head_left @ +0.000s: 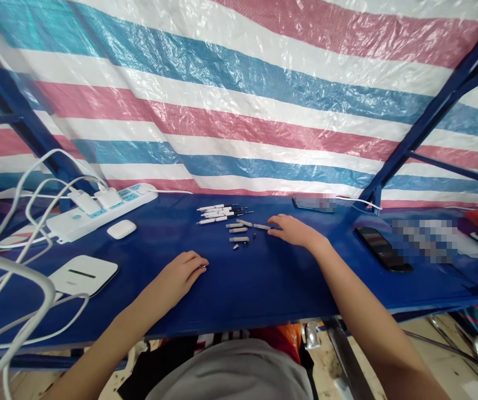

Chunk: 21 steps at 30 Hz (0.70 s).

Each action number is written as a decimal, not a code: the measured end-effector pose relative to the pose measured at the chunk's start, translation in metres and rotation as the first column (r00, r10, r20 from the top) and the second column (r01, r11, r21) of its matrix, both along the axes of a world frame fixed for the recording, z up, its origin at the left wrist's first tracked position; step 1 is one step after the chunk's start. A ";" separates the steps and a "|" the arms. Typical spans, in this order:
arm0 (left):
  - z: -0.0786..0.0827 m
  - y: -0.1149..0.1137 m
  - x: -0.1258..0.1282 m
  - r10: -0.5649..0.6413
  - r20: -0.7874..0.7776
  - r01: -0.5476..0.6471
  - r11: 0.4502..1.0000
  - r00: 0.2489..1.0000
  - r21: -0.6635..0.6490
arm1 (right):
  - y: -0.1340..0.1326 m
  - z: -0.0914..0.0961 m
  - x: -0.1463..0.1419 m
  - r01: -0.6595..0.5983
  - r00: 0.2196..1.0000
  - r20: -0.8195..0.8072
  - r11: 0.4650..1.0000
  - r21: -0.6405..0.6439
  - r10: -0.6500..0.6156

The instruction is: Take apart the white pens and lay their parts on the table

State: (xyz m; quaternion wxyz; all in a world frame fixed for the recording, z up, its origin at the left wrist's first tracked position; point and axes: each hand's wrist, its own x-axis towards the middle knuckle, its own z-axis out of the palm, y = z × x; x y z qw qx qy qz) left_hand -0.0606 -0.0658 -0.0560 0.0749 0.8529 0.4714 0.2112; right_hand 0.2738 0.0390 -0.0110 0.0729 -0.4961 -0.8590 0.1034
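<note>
My left hand (184, 272) rests on the blue table with its fingers pinched together. A tiny shiny piece (203, 266) shows at the fingertips, too small to make out. My right hand (289, 229) reaches to the small parts, thumb and fingertips closed around the right end of a grey translucent pen tube (260, 226). Beside it lie several similar pen tubes (238, 239). Behind them is a bunch of white pen bodies (217, 212) with thin dark tips pointing right. A small silvery cone tip (235, 247) and little dark bits (254, 236) lie nearer me.
At the left are a white power strip (97, 214) with plugs and looping cables, a white earbud case (122, 229) and a white flat box (84, 275). A black phone (383, 249) lies at the right; another phone (312, 204) lies by the striped sheet (264, 128).
</note>
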 end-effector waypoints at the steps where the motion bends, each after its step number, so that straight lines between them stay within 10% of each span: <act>1: -0.001 0.002 0.001 -0.017 0.000 0.017 1.000 1.000 0.010 | -0.001 0.003 0.005 0.016 1.000 -0.007 1.000 0.014 -0.016; 7: 0.002 0.018 0.017 -0.132 -0.083 0.135 0.990 0.988 0.031 | -0.010 0.006 0.099 0.282 0.959 -0.078 0.936 0.212 -0.271; 9: 0.003 0.028 0.021 -0.160 -0.090 0.163 0.986 0.983 0.025 | -0.017 -0.008 0.154 0.521 0.842 -0.056 0.782 0.342 -0.537; 12: 0.002 0.045 0.027 -0.195 -0.085 0.199 0.980 0.977 0.030 | -0.030 -0.033 0.228 0.738 0.647 0.060 0.644 0.201 -0.760; 21: 0.002 0.059 0.036 -0.221 -0.074 0.225 0.973 0.973 0.060 | -0.026 -0.059 0.285 0.741 0.656 0.040 0.654 0.156 -0.753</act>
